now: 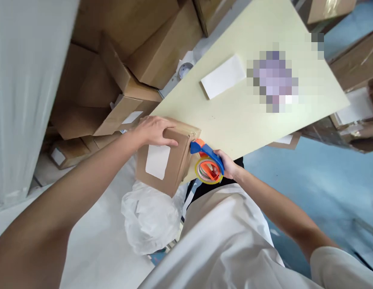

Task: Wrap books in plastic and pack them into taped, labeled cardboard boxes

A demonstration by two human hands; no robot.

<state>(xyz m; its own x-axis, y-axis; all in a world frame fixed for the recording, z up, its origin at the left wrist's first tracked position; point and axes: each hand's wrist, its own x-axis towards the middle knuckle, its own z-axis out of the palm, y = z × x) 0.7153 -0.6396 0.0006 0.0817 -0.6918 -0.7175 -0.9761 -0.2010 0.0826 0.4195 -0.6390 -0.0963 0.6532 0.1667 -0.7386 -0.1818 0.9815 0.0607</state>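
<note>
A brown cardboard box (177,156) with a white label (158,161) sits tilted in view at the near left end of the pale table. My left hand (156,130) clasps its upper edge, thumb on the labelled face and the other fingers over the far side, partly hidden. In my right hand (227,163) is a blue and orange tape dispenser (215,154), loaded with a yellowish roll of tape (201,176). The dispenser's front end is at the box's right side; whether tape is stuck there I cannot make out.
A white stack of paper or labels (224,76) lies on the table (234,124), near a pixelated purple patch (273,78). Open cartons (114,116) crowd the left. A white plastic bag (153,216) hangs below the box. More boxes (361,60) stand at right.
</note>
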